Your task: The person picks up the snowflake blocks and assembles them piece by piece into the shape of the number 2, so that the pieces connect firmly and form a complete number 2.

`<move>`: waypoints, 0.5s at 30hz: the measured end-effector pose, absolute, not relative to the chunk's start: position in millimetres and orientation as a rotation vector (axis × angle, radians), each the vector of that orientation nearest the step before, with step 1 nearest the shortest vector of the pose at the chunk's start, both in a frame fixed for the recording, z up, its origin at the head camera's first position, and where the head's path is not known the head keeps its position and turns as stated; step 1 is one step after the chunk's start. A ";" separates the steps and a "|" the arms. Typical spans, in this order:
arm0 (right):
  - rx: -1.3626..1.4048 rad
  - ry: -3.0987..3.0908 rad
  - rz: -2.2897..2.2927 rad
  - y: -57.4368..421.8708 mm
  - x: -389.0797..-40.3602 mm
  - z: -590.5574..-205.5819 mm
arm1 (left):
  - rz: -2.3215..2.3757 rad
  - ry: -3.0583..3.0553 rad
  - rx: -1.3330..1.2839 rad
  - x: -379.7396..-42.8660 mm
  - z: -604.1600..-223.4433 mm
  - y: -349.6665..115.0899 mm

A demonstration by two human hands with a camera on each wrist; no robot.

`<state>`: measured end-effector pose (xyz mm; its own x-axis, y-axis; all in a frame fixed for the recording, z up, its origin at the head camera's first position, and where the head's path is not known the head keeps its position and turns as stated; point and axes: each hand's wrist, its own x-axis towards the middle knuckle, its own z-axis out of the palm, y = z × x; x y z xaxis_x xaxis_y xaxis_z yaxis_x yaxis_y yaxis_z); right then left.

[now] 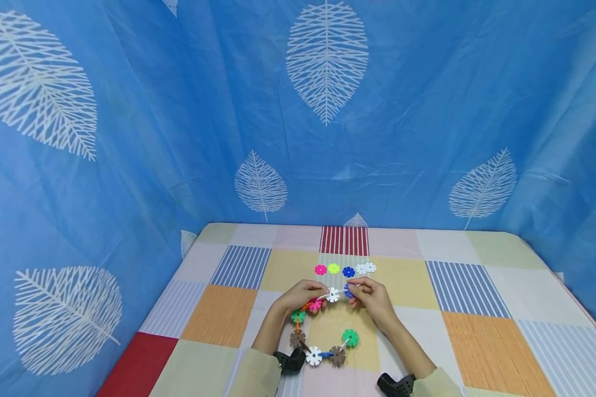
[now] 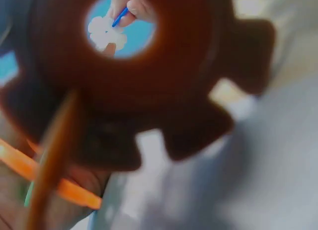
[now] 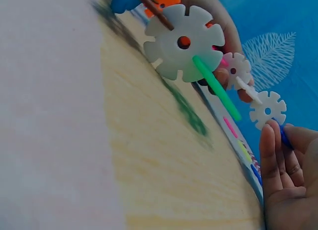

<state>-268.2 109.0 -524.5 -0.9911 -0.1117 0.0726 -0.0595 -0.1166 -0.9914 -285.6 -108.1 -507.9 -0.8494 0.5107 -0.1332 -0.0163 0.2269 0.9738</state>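
A chain of notched plastic discs curves below my hands, running through pink [image 1: 315,305], green [image 1: 298,316], brown [image 1: 298,338] and white [image 1: 314,356] pieces to a green end disc [image 1: 350,338]. At its upper end, my left hand [image 1: 298,296] pinches the chain beside a white disc [image 1: 333,295]. My right hand [image 1: 376,302] pinches a blue disc [image 1: 348,290], seen edge-on [image 3: 285,137] against the white disc's rim in the right wrist view; whether their notches interlock cannot be told. A blurred brown disc [image 2: 174,91] blocks much of the left wrist view.
Beyond the hands lies a row of loose discs: pink [image 1: 320,269], yellow [image 1: 334,268], blue [image 1: 348,272] and overlapping white ones [image 1: 371,267]. A patchwork cloth [image 1: 407,281] covers the table. Blue leaf-print curtains [image 1: 392,182] stand behind and at both sides.
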 end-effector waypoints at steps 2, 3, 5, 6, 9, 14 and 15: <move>-0.181 2.068 -2.331 108.3 -267.8 -524.1 | 1.648 2.112 0.415 -285.9 -507.8 -110.5; -0.168 2.064 -2.344 108.3 -267.7 -523.6 | 1.652 2.116 0.399 -286.0 -507.4 -112.4; -0.132 2.059 -2.369 109.4 -268.3 -523.1 | 1.692 2.075 0.366 -286.5 -507.9 -117.3; -0.109 2.048 -2.393 110.1 -268.6 -522.7 | 1.732 2.027 0.353 -287.2 -508.9 -120.5; -0.033 1.982 -2.511 112.9 -269.4 -521.6 | 1.866 1.850 0.363 -288.9 -511.1 -131.1; 0.041 1.869 -2.683 115.4 -269.5 -520.4 | 2.146 1.644 0.362 -289.8 -511.2 -145.7; 0.037 1.857 -2.689 115.8 -269.3 -520.2 | 2.211 1.604 0.348 -289.7 -510.5 -147.1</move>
<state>-269.3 115.8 -520.2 -0.9917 0.1167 0.0532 -0.0911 -0.3489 -0.9327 -289.7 -147.1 -510.5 -0.8949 0.4457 -0.0248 -0.1620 -0.2726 0.9484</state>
